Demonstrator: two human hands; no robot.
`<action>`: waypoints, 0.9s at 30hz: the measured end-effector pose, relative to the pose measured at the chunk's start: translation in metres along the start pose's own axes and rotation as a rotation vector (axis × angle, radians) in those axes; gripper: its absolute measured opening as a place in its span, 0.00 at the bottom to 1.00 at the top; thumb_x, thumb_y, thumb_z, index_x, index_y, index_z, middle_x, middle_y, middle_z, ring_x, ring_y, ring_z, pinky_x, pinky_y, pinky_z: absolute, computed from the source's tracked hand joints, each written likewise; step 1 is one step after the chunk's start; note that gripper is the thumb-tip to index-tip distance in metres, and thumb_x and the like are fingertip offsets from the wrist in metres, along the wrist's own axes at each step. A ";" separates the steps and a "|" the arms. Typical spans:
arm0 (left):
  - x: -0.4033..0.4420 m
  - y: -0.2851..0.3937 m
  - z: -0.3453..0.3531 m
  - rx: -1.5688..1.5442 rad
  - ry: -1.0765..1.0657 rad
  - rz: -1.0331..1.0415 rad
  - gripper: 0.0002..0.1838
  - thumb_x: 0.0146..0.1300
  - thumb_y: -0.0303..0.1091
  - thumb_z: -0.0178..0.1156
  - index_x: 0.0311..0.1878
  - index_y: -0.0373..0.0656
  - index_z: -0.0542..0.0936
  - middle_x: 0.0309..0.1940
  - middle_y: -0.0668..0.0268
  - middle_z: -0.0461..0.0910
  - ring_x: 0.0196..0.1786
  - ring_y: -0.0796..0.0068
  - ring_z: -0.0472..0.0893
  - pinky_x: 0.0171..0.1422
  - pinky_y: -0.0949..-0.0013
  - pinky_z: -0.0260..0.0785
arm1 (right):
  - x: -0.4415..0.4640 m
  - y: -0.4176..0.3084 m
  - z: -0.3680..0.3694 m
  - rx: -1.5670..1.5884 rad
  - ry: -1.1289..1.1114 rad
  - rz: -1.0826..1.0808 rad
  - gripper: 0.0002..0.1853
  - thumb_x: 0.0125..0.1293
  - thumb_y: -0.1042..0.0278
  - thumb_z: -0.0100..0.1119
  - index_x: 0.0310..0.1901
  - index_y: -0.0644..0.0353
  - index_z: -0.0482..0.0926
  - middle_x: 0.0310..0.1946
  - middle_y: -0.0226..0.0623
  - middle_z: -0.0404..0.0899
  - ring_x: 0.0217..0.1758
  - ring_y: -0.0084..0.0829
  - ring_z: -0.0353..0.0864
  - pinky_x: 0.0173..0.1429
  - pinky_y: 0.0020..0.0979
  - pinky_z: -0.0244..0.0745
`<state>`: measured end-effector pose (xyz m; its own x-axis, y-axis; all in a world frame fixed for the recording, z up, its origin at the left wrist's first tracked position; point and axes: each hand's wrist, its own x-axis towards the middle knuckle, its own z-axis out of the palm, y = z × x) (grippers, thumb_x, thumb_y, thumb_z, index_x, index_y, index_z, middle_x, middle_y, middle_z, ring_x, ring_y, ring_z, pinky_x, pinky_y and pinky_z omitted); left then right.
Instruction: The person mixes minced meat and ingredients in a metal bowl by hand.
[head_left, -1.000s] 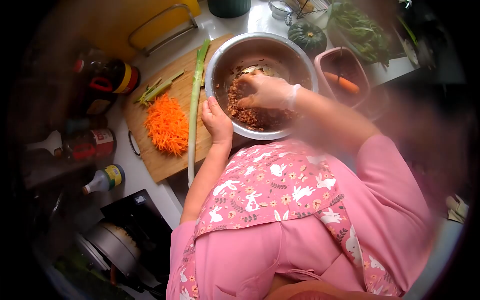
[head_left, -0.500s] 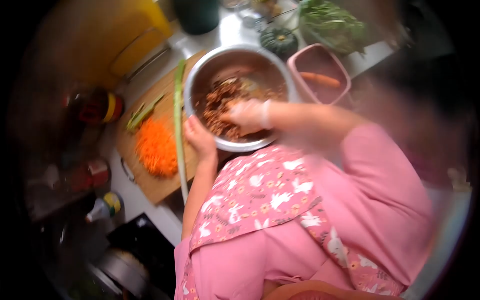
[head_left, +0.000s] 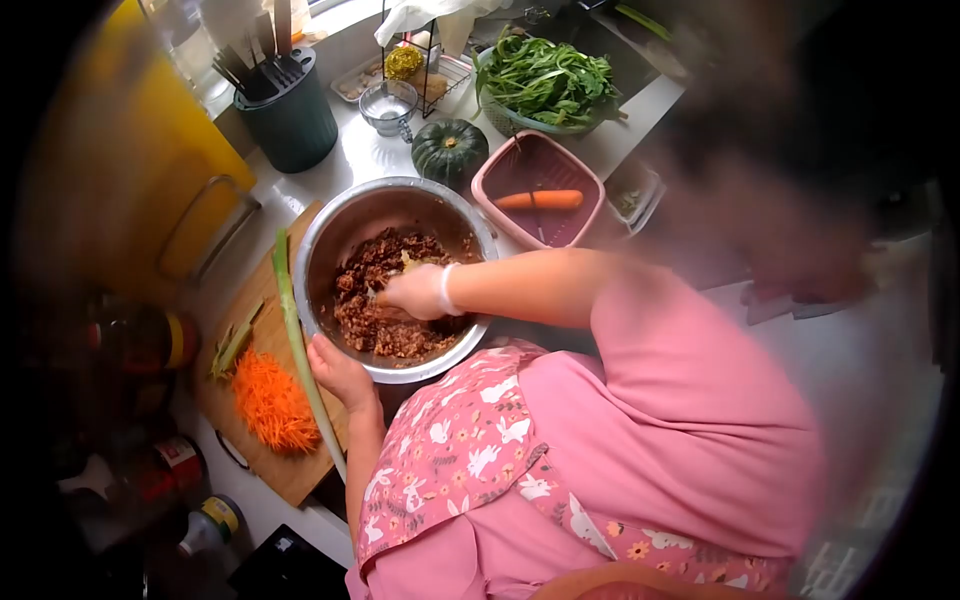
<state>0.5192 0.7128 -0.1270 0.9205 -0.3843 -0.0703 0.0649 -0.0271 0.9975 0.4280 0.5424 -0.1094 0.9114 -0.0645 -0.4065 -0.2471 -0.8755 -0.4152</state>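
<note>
A large metal bowl [head_left: 313, 232] holds a brown minced mixture [head_left: 385, 330]. My right hand [head_left: 413, 292], in a thin clear glove, reaches into the bowl with its fingers down in the mixture, where their tips are hidden. Gripping the near left rim of the bowl is my left hand [head_left: 342, 374]. Beside it, a long green onion [head_left: 300, 350] lies across the wooden cutting board [head_left: 290, 470], along with a heap of shredded carrot [head_left: 270, 402] and short green stalk pieces [head_left: 237, 342].
Behind the bowl are a dark green squash [head_left: 450, 151], a pink basin [head_left: 595, 205] with a carrot [head_left: 540, 199], and leafy greens [head_left: 555, 80]. A knife block [head_left: 290, 120] stands at the back left. Bottles and jars [head_left: 175, 467] line the left side.
The camera view has shifted, so the bowl and board appear lower and further left, and more of the back counter shows. My right hand has moved within the mixture; my left hand stays on the rim.
</note>
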 end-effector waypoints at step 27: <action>0.006 -0.007 0.001 0.069 0.046 0.068 0.19 0.73 0.40 0.46 0.30 0.36 0.72 0.20 0.70 0.69 0.25 0.79 0.64 0.30 0.69 0.60 | -0.025 -0.009 -0.071 -0.222 -0.363 0.169 0.25 0.57 0.69 0.57 0.59 0.54 0.71 0.50 0.46 0.77 0.53 0.46 0.78 0.55 0.40 0.74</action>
<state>0.5236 0.7095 -0.1348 0.9389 -0.3443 -0.0006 -0.0236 -0.0664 0.9975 0.4312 0.5182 -0.0374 0.6803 -0.0777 -0.7288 -0.2698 -0.9511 -0.1504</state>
